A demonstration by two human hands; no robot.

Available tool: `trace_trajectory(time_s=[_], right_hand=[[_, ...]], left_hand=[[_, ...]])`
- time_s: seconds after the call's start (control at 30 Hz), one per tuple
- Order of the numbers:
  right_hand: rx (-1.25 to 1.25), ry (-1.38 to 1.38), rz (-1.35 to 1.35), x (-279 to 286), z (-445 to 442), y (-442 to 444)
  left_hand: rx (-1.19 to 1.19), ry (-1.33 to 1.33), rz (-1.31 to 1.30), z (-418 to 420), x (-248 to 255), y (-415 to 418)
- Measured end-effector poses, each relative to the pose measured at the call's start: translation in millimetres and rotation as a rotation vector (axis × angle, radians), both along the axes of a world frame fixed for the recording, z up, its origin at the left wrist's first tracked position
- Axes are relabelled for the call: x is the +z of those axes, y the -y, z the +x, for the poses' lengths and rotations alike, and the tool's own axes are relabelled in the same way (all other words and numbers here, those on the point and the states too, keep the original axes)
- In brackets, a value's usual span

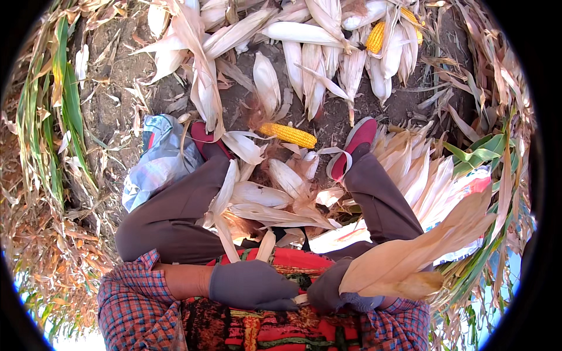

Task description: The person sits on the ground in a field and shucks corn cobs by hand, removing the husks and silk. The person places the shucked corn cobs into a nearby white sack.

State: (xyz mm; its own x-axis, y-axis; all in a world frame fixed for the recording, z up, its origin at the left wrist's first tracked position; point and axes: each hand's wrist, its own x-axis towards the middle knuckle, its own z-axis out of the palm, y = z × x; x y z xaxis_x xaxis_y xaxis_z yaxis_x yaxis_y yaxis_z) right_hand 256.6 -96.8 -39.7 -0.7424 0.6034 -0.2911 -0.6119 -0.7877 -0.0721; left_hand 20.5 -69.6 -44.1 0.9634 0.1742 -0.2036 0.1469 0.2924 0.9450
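Observation:
My right hand (327,287), in a grey glove, is closed around a bundle of dry corn husk (417,263) that fans out to the right. My left hand (252,285), gloved too, is curled in front of my body. Two pale husk strips (266,246) run from under it towards my lap. Between the fingertips of both hands a small pale piece (301,299) shows; what it belongs to is hidden. On the ground between my feet lies a bare yellow corn cob (287,134), with husk-covered ears (261,194) nearer to me.
A heap of ears in husk (307,66) spreads ahead, with some yellow kernels (376,37) exposed. By my left leg lies a plastic bag (160,153). Loose husks (408,153) and a printed sack (465,219) are at my right. Corn stalks (48,109) border the left side.

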Motion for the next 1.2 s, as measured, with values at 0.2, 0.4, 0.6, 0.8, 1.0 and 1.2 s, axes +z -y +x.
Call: trace_trajectory(time_s=[0.2,0.4,0.6,0.8,1.0,1.2], right_hand=[[-0.085,0.026,-0.221,-0.4,3.5,-4.8],[-0.269,0.336,-0.143,-3.5,-6.4,-40.3],[-0.47,0.611,-0.028,-8.1,-15.3,-37.0],[-0.316,0.888,0.248,-8.3,-6.4,-39.2],[0.085,0.977,0.381,8.1,-0.5,-45.8],[0.184,0.992,0.422,10.2,6.7,-43.1]], left_hand=[[-0.03,-0.064,-0.06,2.4,-3.3,-22.3],[0.233,-0.248,-0.103,11.4,-1.1,-24.2],[0.516,-0.199,0.271,16.2,-6.9,-13.0],[0.433,-0.108,0.443,12.4,-1.6,-25.0],[0.378,-0.195,0.235,13.2,4.0,-32.9],[0.349,-0.202,0.23,10.0,0.6,-33.3]])
